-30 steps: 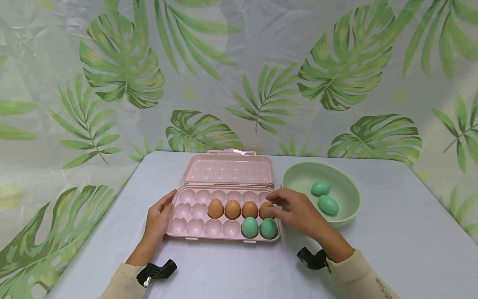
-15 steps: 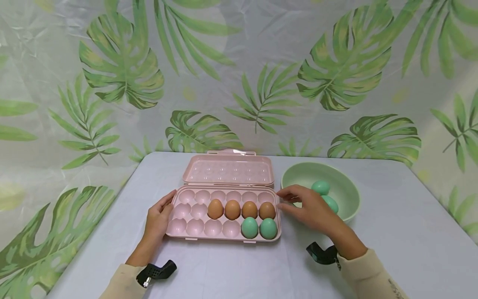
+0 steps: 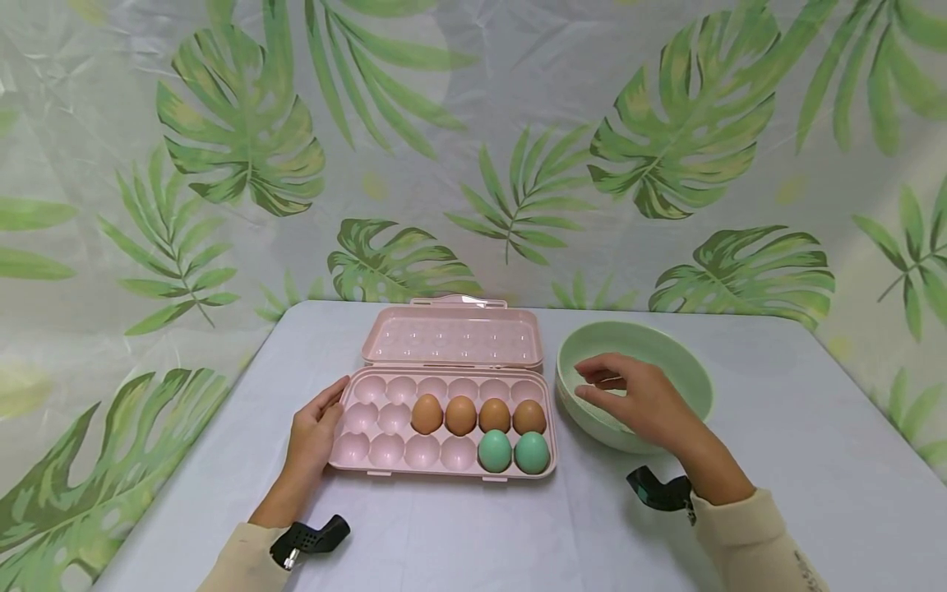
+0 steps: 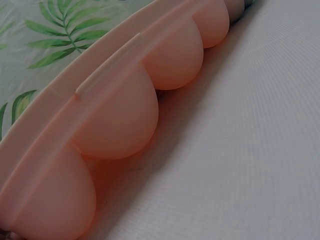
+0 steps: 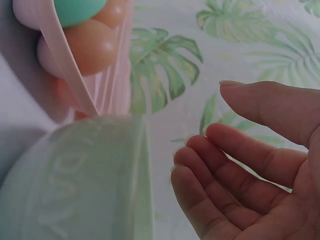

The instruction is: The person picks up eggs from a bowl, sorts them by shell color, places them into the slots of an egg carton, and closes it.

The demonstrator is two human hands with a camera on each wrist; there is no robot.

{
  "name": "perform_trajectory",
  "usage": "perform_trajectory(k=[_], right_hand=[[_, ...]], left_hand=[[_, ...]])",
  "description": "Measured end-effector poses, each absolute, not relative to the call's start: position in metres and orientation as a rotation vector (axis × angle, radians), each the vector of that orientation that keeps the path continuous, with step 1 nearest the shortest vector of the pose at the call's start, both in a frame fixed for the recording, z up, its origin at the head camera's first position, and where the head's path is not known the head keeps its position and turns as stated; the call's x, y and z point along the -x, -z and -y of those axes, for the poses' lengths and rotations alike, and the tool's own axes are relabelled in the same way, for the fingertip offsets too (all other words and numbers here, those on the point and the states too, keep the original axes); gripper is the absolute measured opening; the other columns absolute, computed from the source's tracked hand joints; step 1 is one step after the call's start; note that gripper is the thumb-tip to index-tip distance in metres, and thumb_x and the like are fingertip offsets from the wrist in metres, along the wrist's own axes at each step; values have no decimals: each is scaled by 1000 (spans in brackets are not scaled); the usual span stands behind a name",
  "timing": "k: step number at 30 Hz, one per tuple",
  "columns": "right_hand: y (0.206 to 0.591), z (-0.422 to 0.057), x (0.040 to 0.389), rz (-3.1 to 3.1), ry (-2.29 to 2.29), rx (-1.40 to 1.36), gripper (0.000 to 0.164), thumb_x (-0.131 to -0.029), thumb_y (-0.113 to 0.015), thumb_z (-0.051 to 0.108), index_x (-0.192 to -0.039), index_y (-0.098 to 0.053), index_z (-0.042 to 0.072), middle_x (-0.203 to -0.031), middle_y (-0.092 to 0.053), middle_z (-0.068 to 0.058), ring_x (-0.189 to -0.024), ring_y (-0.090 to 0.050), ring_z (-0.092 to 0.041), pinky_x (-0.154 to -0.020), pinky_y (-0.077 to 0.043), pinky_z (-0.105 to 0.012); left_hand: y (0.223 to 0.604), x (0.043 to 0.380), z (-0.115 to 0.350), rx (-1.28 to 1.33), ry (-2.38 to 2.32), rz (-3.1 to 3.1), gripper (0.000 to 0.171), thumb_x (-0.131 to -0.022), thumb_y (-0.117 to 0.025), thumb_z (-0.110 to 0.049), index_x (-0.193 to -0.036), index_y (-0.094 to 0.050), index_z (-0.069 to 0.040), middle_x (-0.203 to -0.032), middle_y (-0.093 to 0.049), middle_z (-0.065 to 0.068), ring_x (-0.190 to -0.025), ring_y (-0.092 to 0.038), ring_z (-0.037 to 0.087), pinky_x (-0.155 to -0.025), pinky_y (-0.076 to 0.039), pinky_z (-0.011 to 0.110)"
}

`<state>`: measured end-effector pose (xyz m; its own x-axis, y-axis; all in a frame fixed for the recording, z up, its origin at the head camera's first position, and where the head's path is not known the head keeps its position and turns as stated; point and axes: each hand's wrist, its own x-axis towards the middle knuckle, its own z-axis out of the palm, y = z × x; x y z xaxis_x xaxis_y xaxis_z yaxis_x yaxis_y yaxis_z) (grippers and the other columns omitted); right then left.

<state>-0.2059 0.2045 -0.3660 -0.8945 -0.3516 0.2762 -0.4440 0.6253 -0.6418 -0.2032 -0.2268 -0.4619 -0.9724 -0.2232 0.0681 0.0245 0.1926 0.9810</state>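
Observation:
A pink plastic egg carton (image 3: 422, 450) lies on the table with its lid (image 3: 455, 335) laid back. My left hand (image 3: 314, 429) holds its left end, thumb by the rim; the left wrist view has the carton's front side (image 4: 120, 115) but no hand. Several brown eggs (image 3: 461, 415) fill the right part of the middle row, and two green eggs (image 3: 495, 450) sit in the front row's right end. Over the light green bowl (image 3: 669, 345) hovers my right hand (image 3: 644, 400), fingers loosely bent and holding nothing. The bowl's inside is partly hidden behind it.
A white cloth (image 3: 444, 543) covers the table, with a leaf-patterned curtain (image 3: 518, 148) behind. The bowl stands close to the carton's right end. Each wrist carries a small black camera, such as the right wrist camera (image 3: 662, 491).
My right hand has left the rightmost brown egg and moved right, over the bowl. It now covers the two green eggs seen there earlier. My left hand stays put.

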Motion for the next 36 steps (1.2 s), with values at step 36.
perform_trajectory(k=[36], right_hand=[[359, -262, 218, 2913, -1040, -378, 49, -92, -64, 40, -127, -60, 8, -120, -64, -17, -111, -61, -37, -92, -48, -55]], left_hand=[[461, 203, 227, -187, 1859, 2285, 40, -100, -42, -4, -139, -50, -3, -143, -49, 13, -133, -42, 17, -97, -38, 8]])
